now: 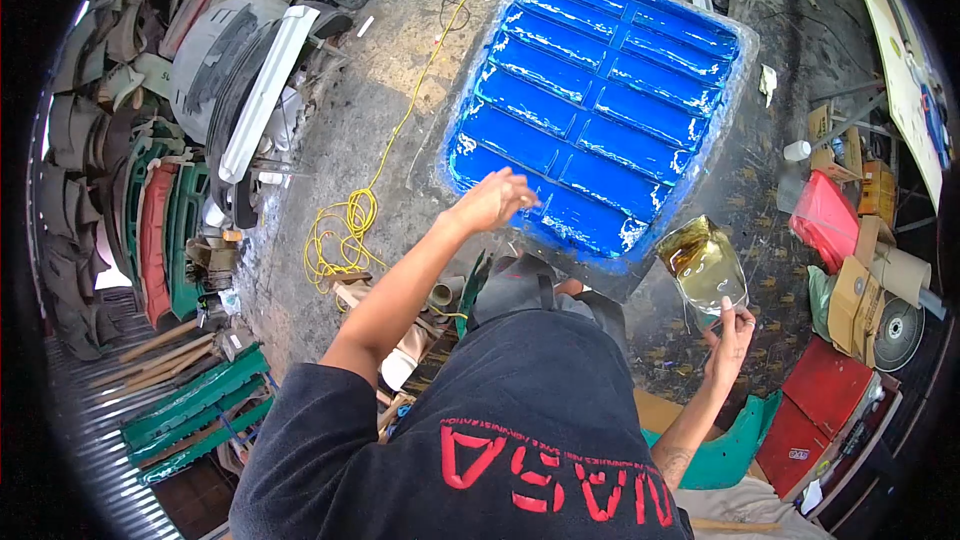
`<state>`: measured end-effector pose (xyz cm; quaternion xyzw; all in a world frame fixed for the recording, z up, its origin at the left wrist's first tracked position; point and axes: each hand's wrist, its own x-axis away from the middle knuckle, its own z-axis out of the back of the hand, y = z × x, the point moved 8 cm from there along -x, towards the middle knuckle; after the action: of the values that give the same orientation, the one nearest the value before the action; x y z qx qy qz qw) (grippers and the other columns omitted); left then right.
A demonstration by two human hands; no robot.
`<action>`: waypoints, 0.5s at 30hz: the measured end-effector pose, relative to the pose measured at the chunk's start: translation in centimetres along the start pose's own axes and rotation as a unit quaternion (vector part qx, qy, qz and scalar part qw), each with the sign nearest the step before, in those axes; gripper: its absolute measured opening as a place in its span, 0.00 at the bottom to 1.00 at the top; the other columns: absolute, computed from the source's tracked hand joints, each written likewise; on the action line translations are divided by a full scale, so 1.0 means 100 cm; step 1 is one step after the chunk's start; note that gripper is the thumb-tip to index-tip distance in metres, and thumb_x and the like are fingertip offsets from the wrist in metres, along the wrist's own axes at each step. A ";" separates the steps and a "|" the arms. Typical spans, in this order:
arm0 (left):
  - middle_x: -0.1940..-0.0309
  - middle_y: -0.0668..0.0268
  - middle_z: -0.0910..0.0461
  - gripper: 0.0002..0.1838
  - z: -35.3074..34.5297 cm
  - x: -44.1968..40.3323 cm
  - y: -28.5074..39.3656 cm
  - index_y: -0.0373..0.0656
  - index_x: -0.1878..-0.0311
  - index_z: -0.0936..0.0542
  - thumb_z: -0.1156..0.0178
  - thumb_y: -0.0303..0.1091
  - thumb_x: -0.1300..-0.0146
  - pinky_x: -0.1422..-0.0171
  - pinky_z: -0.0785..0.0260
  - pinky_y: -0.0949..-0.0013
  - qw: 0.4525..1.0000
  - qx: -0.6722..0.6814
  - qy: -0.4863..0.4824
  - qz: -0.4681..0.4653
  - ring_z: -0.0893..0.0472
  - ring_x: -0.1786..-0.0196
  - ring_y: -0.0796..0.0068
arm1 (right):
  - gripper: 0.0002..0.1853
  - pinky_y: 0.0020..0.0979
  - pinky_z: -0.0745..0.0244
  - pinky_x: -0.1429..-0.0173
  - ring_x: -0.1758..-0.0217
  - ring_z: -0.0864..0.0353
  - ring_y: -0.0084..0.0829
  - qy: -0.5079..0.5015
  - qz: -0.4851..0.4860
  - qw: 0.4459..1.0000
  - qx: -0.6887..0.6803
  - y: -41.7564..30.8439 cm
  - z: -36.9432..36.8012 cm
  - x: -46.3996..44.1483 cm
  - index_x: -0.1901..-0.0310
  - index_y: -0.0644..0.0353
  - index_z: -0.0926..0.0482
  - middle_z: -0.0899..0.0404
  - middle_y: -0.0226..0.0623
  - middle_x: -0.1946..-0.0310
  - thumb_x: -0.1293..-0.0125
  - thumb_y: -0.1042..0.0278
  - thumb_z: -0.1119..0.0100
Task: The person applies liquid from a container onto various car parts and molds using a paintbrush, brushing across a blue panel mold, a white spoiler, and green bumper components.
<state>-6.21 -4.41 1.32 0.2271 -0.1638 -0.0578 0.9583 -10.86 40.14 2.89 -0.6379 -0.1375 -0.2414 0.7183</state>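
Observation:
A large blue ribbed panel [625, 90] with whitish streaks and a pale rough rim lies ahead of me. Over its near left edge is my left hand [497, 200], fingers bent and drawn together; what they hold, if anything, is too small to make out. To the right of the panel's near corner, my right hand [731, 335] grips the near edge of a clear container [705, 265] with yellowish-brown liquid in it. The container is tilted, and its far corner is close to the panel's corner.
A yellow cord [355, 225] runs along the floor at left. Stacked moulded parts [165, 230] fill the left side, with green panels [200, 410] below. At right are a pink bag [825, 215], cardboard boxes [855, 310] and a red box [815, 395].

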 end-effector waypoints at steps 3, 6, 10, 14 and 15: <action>0.65 0.64 0.24 0.11 0.010 -0.018 -0.005 0.49 0.54 0.17 0.44 0.32 0.37 0.46 0.35 0.59 0.987 0.021 0.145 -0.058 0.27 0.56 0.60 | 0.26 0.26 0.26 0.64 0.62 0.29 0.20 -0.003 0.001 1.000 -0.007 0.001 -0.002 0.001 0.50 0.57 0.36 0.28 0.29 0.60 0.42 0.56 0.31; 0.60 0.63 0.23 0.12 -0.011 -0.025 -0.012 0.51 0.52 0.17 0.45 0.33 0.36 0.41 0.36 0.57 0.998 0.019 0.056 -0.017 0.26 0.50 0.57 | 0.26 0.26 0.26 0.65 0.62 0.29 0.19 -0.012 0.003 1.000 -0.017 -0.001 -0.006 0.004 0.51 0.56 0.36 0.28 0.30 0.60 0.42 0.57 0.31; 0.60 0.65 0.23 0.13 -0.019 -0.004 -0.012 0.55 0.50 0.18 0.45 0.34 0.37 0.42 0.36 0.58 0.999 -0.010 0.022 -0.025 0.27 0.49 0.55 | 0.25 0.25 0.28 0.64 0.63 0.30 0.18 -0.011 0.011 1.000 -0.013 -0.001 -0.005 0.007 0.51 0.56 0.36 0.29 0.28 0.60 0.41 0.57 0.32; 0.60 0.64 0.22 0.11 -0.013 0.013 -0.015 0.53 0.54 0.16 0.45 0.35 0.37 0.42 0.35 0.57 0.996 0.067 -0.015 -0.050 0.28 0.49 0.56 | 0.24 0.24 0.29 0.64 0.63 0.31 0.18 -0.015 0.010 1.000 -0.010 0.003 -0.006 0.008 0.52 0.55 0.36 0.29 0.27 0.60 0.41 0.56 0.32; 0.65 0.62 0.19 0.10 0.002 0.013 -0.009 0.45 0.56 0.17 0.44 0.31 0.36 0.50 0.33 0.64 0.995 0.043 0.029 -0.081 0.23 0.61 0.64 | 0.24 0.24 0.30 0.65 0.63 0.31 0.18 -0.016 0.009 1.000 -0.013 0.001 -0.008 0.010 0.52 0.55 0.36 0.29 0.27 0.60 0.41 0.56 0.32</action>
<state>-5.14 -5.53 1.50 0.2823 -0.1198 -0.1211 0.9441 -10.05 39.25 3.13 -0.6519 -0.1397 -0.2266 0.7101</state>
